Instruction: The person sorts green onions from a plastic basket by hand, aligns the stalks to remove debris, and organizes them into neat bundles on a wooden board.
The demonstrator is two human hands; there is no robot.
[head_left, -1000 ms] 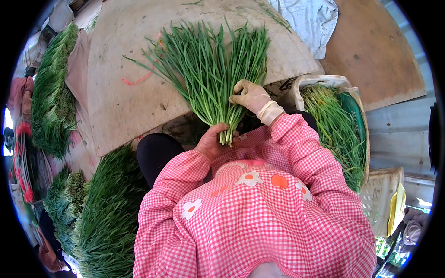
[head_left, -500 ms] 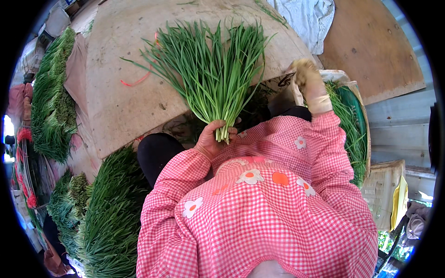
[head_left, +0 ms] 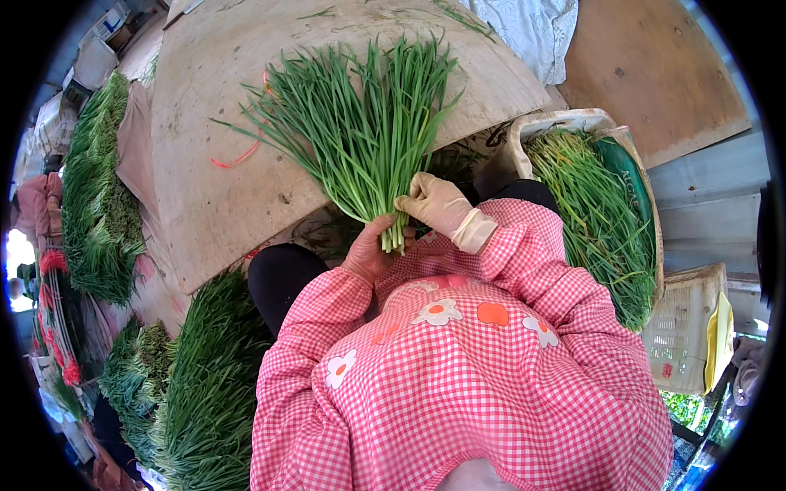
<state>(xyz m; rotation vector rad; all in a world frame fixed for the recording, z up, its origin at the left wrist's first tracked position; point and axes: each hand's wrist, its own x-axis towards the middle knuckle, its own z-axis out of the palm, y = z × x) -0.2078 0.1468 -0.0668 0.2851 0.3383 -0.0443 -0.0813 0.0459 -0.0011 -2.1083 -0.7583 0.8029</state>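
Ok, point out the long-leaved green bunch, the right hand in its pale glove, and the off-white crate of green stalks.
Long-leaved green bunch (head_left: 368, 135), head view: middle of the leaves.
Right hand in pale glove (head_left: 440, 204), head view: back of the hand.
Off-white crate (head_left: 559, 120), head view: far rim.

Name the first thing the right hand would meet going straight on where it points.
Likely the bunch of green stalks held in the left hand; the right hand's fingertips look right beside it, though depth leaves contact uncertain.
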